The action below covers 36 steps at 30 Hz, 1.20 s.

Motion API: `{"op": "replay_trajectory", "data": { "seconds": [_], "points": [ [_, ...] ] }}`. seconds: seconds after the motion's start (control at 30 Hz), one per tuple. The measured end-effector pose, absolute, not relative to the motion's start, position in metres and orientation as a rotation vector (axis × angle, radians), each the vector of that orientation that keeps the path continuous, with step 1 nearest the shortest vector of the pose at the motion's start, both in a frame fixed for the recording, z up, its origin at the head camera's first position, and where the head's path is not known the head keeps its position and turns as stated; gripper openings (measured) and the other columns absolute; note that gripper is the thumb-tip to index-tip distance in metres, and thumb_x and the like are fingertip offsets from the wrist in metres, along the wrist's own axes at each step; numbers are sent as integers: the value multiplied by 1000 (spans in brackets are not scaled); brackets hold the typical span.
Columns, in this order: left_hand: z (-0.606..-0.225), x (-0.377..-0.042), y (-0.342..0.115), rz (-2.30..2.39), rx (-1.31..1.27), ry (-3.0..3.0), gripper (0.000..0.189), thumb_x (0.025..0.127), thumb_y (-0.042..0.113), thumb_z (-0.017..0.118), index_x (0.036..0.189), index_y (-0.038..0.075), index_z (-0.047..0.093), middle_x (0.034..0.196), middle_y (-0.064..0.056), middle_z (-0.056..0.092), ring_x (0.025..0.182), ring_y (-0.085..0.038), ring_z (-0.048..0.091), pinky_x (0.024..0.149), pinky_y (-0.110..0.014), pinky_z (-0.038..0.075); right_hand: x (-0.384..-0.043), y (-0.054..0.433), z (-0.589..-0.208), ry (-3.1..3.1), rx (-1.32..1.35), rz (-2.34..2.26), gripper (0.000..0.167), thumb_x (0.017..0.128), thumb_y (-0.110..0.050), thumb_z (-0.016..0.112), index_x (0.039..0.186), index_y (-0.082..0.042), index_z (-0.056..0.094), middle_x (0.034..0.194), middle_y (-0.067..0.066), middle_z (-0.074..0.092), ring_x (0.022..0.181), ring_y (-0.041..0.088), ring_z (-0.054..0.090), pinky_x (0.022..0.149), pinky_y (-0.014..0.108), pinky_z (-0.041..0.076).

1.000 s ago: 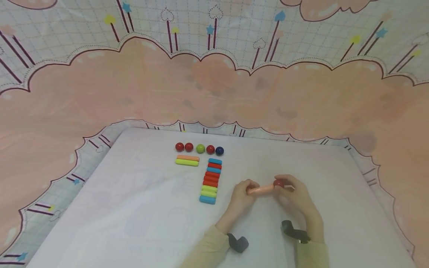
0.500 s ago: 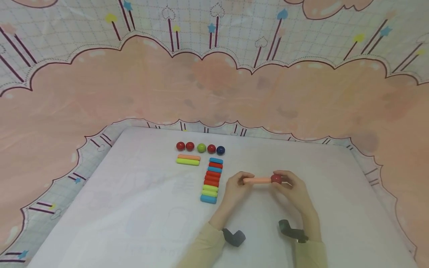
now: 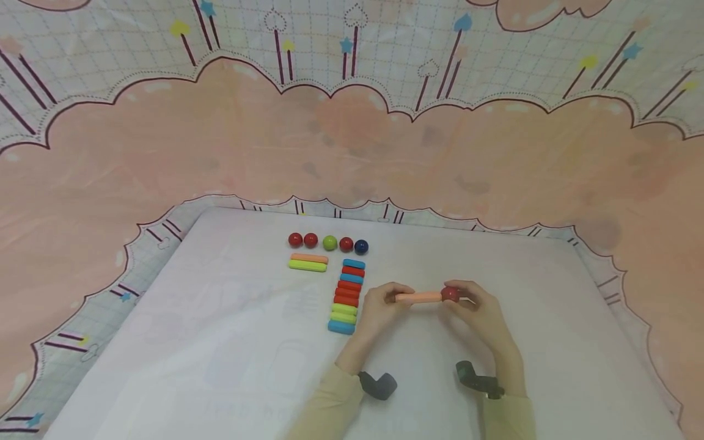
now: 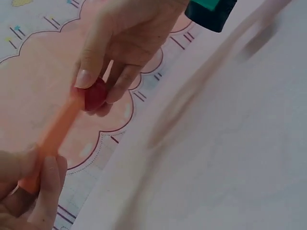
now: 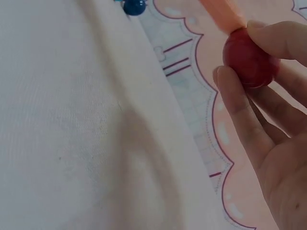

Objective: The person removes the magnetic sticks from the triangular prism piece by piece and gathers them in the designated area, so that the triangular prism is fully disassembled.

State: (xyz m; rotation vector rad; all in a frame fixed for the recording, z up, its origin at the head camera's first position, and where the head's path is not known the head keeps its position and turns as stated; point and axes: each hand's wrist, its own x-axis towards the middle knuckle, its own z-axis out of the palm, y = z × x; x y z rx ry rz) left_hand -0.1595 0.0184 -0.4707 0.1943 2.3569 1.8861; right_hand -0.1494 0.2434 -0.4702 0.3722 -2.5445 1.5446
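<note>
My left hand point(image 3: 381, 305) pinches the left end of an orange rod point(image 3: 419, 297), which lies nearly level in the head view. At the rod's other end sits a red ball point(image 3: 450, 294), gripped between the thumb and fingers of my right hand point(image 3: 480, 308). Ball and rod meet end to end in the right wrist view, where the red ball point(image 5: 250, 58) shows large and the rod point(image 5: 224, 15) runs off the top. In the left wrist view the orange rod point(image 4: 60, 127) slants up to the ball point(image 4: 95, 95). Both hands are raised over the white table, their shadows falling on it.
Left of my hands, a column of blue, red and yellow-green rods point(image 3: 346, 293) lies on the white table point(image 3: 220, 342). An orange rod point(image 3: 310, 258) and a yellow-green rod point(image 3: 307, 266) lie beside it. Behind runs a row of balls: red, a green ball point(image 3: 329, 243) and a dark blue ball point(image 3: 361, 247).
Both hands have moved up and left with the rod and ball. The rod has turned from slanted to nearly level. The things on the table stay where they were.
</note>
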Motion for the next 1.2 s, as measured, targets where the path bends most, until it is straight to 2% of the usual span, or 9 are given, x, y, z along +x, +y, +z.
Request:
{"op": "replay_trajectory", "data": {
  "seconds": [0.13,0.27,0.47,0.63,0.7,0.83,0.93,1.0,1.2],
  "points": [
    [-464,-160,9,1909,210,2270,17,88,16,69,104,12,73,110,-7,71,97,-16,61,85,-30,55,-148,248,-469,-2548,303,1477,39,87,-9,69,124,-6,60,117,12,62,100,-12,52,87,3,43],
    [-450,-159,-6,1982,180,2212,21,88,13,69,107,7,71,113,-13,68,93,-15,62,82,-28,55,-146,246,-459,-2517,261,1491,40,88,-11,69,126,-5,59,118,14,62,99,-13,53,88,1,41],
    [-439,-166,-54,2037,75,2196,28,87,16,70,113,7,69,120,-11,63,91,-14,64,80,-26,50,-159,231,-460,-2501,235,1578,43,87,-14,70,128,-4,57,121,17,60,98,-11,54,83,4,46],
    [-436,-177,-109,1932,-4,2338,28,87,5,68,114,0,62,122,-19,59,100,-25,65,86,-29,55,-183,209,-451,-2505,246,1608,44,87,-17,71,128,-7,58,125,15,60,104,3,57,86,6,47],
    [-439,-183,-131,1846,-41,2426,27,87,5,68,111,0,59,123,-19,58,103,-26,62,84,-24,54,-195,199,-447,-2531,261,1593,43,87,-18,70,127,-8,58,125,14,61,107,12,58,88,8,47],
    [-448,-194,-169,1642,-98,2551,27,87,11,69,109,1,58,122,-18,59,101,-25,58,78,-19,49,-220,176,-445,-2609,278,1554,40,88,-15,70,126,-7,59,123,15,62,108,27,58,90,23,51],
    [-454,-202,-187,1548,-123,2599,27,86,9,69,109,-2,59,115,-21,62,97,-23,61,75,-20,49,-237,160,-448,-2671,254,1554,39,88,-15,69,126,-8,59,124,16,61,108,30,57,89,33,51],
    [-457,-207,-195,1491,-126,2634,26,86,6,68,109,-3,60,112,-23,64,96,-23,62,75,-21,49,-248,150,-451,-2705,215,1567,39,88,-17,68,126,-10,59,124,15,60,109,30,56,89,35,50],
    [-459,-218,-201,1344,-132,2678,24,85,6,68,107,1,64,113,-18,60,95,-24,51,78,-27,40,-272,128,-464,-2741,105,1633,41,88,-12,67,127,-9,57,126,18,58,111,31,55,96,39,49]
  ]
}}
